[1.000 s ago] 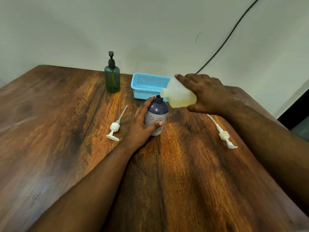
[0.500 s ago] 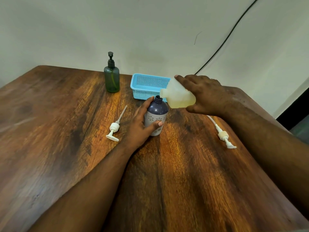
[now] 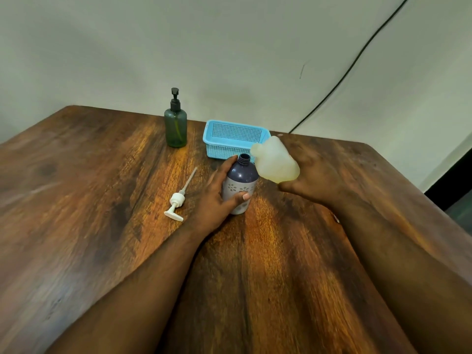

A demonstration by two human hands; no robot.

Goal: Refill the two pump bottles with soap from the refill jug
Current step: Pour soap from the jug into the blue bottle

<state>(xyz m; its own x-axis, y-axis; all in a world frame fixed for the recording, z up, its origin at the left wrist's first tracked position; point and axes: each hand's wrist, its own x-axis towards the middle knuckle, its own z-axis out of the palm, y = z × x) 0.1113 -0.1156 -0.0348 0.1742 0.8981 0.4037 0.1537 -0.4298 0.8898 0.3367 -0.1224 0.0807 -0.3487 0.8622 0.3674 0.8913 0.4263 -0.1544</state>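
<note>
Starting at the left, bare wooden table [image 3: 76,200] w/ strong grain, nothing on that side. Next, lying flat on the wood, a white pump head [image 3: 176,203] w/ its dip tube angled up & away toward the back; it sits just left of the left hand, not touching it. Behind it, near the table's far edge, a green pump bottle [image 3: 175,127] stands upright, black pump still screwed on.

Left hand [image 3: 217,198] is wrapped around the purple bottle [image 3: 240,185], thumb across the front over the pale flower-print band, fingers [image 3: 224,167] up the left side. Bottle is upright on the table, neck open, no pump in it.

Behind it, a light blue mesh basket [image 3: 231,139] sits close to the back edge, right of the green bottle; its front right corner is hidden by the jug.

Right hand [image 3: 314,175] grips the refill jug [image 3: 277,160] from the right side, in the air. Jug is translucent, yellowish soap pooled in its lower part; blurred. It's tilted w/ the spout end pointing up-left, just right of & slightly above the purple bottle's mouth, not over it. Can't tell if any soap is running out.

Far right: a black cable [image 3: 344,75] runs diagonally up the wall behind the table.
</note>
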